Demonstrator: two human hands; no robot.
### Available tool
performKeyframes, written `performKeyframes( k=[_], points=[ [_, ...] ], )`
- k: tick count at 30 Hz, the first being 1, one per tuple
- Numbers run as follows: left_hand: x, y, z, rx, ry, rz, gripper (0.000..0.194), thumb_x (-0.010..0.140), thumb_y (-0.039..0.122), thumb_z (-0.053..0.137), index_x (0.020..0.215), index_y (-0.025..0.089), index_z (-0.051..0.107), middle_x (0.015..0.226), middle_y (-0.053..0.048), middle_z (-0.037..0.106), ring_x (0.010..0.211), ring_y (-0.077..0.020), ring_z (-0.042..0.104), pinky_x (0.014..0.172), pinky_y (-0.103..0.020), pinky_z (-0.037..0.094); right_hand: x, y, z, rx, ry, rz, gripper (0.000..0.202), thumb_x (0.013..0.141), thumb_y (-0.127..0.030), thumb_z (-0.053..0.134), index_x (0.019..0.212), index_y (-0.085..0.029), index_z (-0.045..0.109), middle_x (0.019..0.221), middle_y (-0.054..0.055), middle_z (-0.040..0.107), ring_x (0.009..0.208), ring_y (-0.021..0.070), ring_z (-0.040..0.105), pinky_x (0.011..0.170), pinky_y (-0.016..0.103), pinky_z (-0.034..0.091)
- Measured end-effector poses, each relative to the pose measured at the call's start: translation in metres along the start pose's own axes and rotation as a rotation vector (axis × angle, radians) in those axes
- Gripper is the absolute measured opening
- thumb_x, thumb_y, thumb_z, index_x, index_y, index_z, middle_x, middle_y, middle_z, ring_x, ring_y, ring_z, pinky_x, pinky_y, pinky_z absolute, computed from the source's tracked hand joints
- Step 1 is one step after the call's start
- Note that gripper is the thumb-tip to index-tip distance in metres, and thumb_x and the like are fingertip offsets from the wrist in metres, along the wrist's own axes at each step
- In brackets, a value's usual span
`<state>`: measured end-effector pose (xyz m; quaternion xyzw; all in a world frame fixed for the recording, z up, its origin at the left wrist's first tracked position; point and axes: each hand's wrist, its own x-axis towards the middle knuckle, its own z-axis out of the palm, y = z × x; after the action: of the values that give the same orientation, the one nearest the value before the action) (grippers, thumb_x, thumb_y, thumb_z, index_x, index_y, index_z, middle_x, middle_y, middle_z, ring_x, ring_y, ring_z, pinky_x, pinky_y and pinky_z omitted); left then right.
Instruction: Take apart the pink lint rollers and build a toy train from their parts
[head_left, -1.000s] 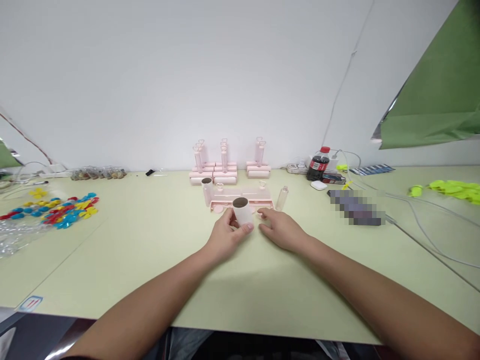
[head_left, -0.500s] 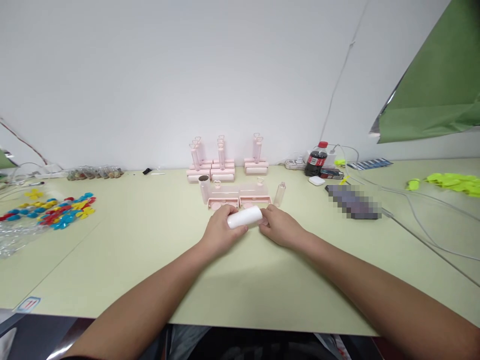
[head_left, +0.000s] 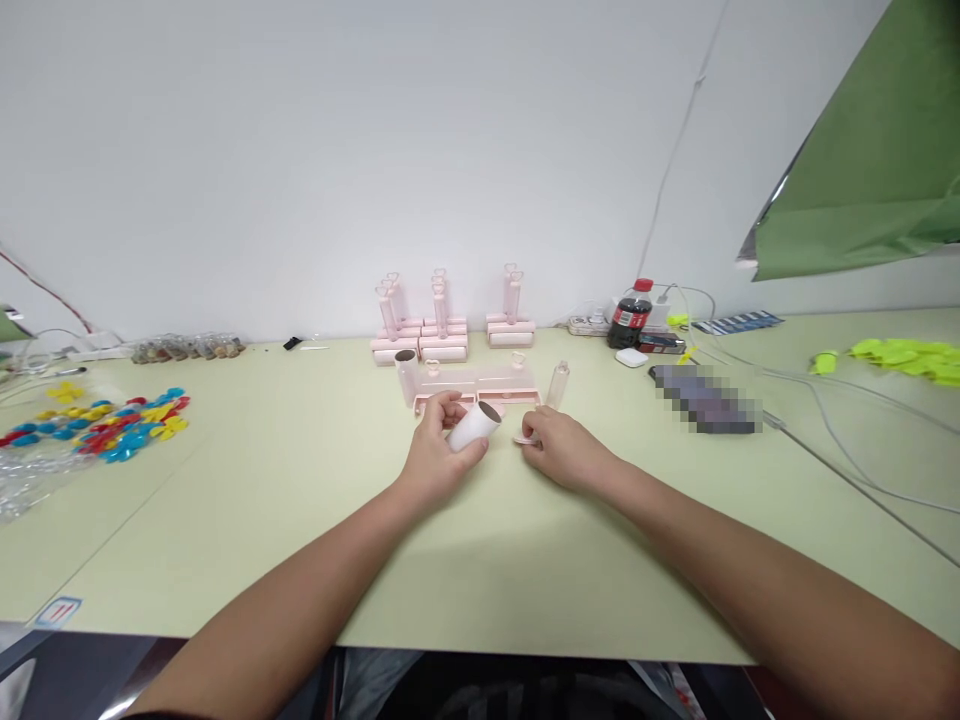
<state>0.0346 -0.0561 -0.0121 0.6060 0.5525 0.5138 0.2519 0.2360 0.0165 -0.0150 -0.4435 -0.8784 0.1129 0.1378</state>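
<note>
My left hand (head_left: 429, 452) is wrapped round a white lint roller refill roll (head_left: 469, 430), tilted so that its brown cardboard core faces up and right. In my right hand (head_left: 564, 450), the fingers pinch a small pale pink disc-like piece (head_left: 523, 440), mostly covered by them. A gap separates the disc from the roll. Just beyond my hands lie two open pink lint roller cases (head_left: 510, 380). Another roll (head_left: 406, 377) stands upright at their left. On their right stands a clear pinkish handle (head_left: 558, 382), close to my right hand.
Several pink lint rollers (head_left: 444, 350) with upright handles stand near the wall. Right of them are a cola bottle (head_left: 631, 318), a white case (head_left: 631, 357), a blurred phone-like object (head_left: 705, 400) and cables. Colourful plastic pieces (head_left: 120, 425) lie on the left.
The roll has moved left, away from my right hand, and tipped so its open core shows. The pink disc now shows apart from it in my right fingers.
</note>
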Motion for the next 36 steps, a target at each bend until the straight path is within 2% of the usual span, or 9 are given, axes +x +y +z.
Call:
performKeyframes(
  k=[5, 7, 12, 16, 19, 22, 26, 32, 36],
  points=[
    [-0.002, 0.004, -0.001, 0.268, -0.149, 0.009, 0.038, 0.073, 0.025, 0.063, 0.11, 0.023, 0.053, 0.102, -0.003, 0.061, 0.094, -0.0202, 0.059, 0.08, -0.032, 0.046, 0.001, 0.002, 0.002, 0.042, -0.029, -0.039, 0.008, 0.08, -0.024, 0.059, 0.078, -0.018, 0.053, 0.083, 0.006, 0.059, 0.072, 0.0176, 0.054, 0.063, 0.026, 0.034],
    [-0.001, 0.004, -0.001, 0.391, -0.228, 0.013, 0.032, 0.073, 0.024, 0.062, 0.104, 0.022, 0.056, 0.101, -0.004, 0.063, 0.091, -0.0219, 0.06, 0.078, -0.034, 0.046, 0.0, 0.001, 0.0, 0.066, -0.049, -0.059, 0.008, 0.079, -0.023, 0.06, 0.075, -0.019, 0.054, 0.084, 0.006, 0.06, 0.072, 0.0175, 0.054, 0.064, 0.026, 0.035],
    [0.001, 0.003, -0.004, 0.622, -0.333, 0.036, 0.035, 0.072, 0.024, 0.062, 0.107, 0.021, 0.061, 0.107, -0.006, 0.066, 0.097, -0.0284, 0.06, 0.081, -0.04, 0.045, -0.002, -0.003, -0.004, 0.108, -0.034, -0.075, 0.007, 0.076, -0.016, 0.058, 0.071, -0.019, 0.054, 0.078, 0.004, 0.059, 0.069, 0.0169, 0.053, 0.062, 0.027, 0.035],
    [0.002, 0.003, -0.005, 0.547, -0.292, 0.053, 0.034, 0.073, 0.025, 0.063, 0.107, 0.022, 0.063, 0.105, -0.004, 0.069, 0.097, -0.0268, 0.061, 0.082, -0.038, 0.046, -0.001, -0.005, 0.0, 0.433, 0.059, 0.002, 0.01, 0.077, -0.027, 0.06, 0.075, -0.02, 0.054, 0.072, 0.001, 0.057, 0.062, 0.0152, 0.051, 0.058, 0.027, 0.036],
    [0.002, 0.003, -0.006, 0.408, -0.243, 0.089, 0.034, 0.074, 0.024, 0.064, 0.108, 0.023, 0.062, 0.105, -0.002, 0.069, 0.095, -0.0235, 0.062, 0.081, -0.035, 0.047, 0.0, -0.005, 0.005, 0.751, 0.109, -0.003, 0.018, 0.077, -0.036, 0.063, 0.076, -0.02, 0.054, 0.084, 0.003, 0.061, 0.069, 0.016, 0.055, 0.062, 0.028, 0.041],
    [0.003, 0.002, -0.006, 0.316, -0.229, 0.1, 0.035, 0.075, 0.024, 0.065, 0.109, 0.023, 0.062, 0.106, -0.001, 0.069, 0.096, -0.022, 0.062, 0.081, -0.033, 0.047, -0.001, -0.004, 0.007, 0.908, 0.135, -0.054, 0.021, 0.076, -0.036, 0.066, 0.076, -0.02, 0.053, 0.098, 0.006, 0.063, 0.078, 0.017, 0.057, 0.069, 0.031, 0.044],
    [0.003, 0.002, -0.007, 0.264, -0.226, 0.089, 0.033, 0.075, 0.023, 0.065, 0.108, 0.023, 0.062, 0.105, -0.001, 0.069, 0.095, -0.0213, 0.063, 0.082, -0.033, 0.048, -0.002, -0.004, 0.006, 0.954, 0.141, -0.096, 0.021, 0.078, -0.036, 0.068, 0.077, -0.019, 0.054, 0.098, 0.006, 0.062, 0.078, 0.0167, 0.057, 0.071, 0.031, 0.045],
    [0.004, 0.002, -0.006, 0.255, -0.22, 0.09, 0.035, 0.074, 0.022, 0.066, 0.109, 0.022, 0.062, 0.108, -0.002, 0.069, 0.099, -0.0222, 0.062, 0.088, -0.035, 0.048, -0.004, -0.008, 0.004, 0.879, 0.19, -0.183, 0.018, 0.08, -0.033, 0.067, 0.078, -0.02, 0.056, 0.093, 0.005, 0.06, 0.08, 0.0167, 0.056, 0.074, 0.031, 0.046],
    [0.004, 0.001, -0.007, 0.247, -0.232, 0.101, 0.035, 0.075, 0.024, 0.066, 0.11, 0.022, 0.062, 0.109, -0.003, 0.068, 0.1, -0.0229, 0.062, 0.09, -0.036, 0.048, -0.004, -0.008, 0.005, 0.887, 0.182, -0.165, 0.019, 0.079, -0.035, 0.067, 0.078, -0.02, 0.056, 0.091, 0.004, 0.059, 0.081, 0.0173, 0.057, 0.074, 0.031, 0.047]
  ],
)
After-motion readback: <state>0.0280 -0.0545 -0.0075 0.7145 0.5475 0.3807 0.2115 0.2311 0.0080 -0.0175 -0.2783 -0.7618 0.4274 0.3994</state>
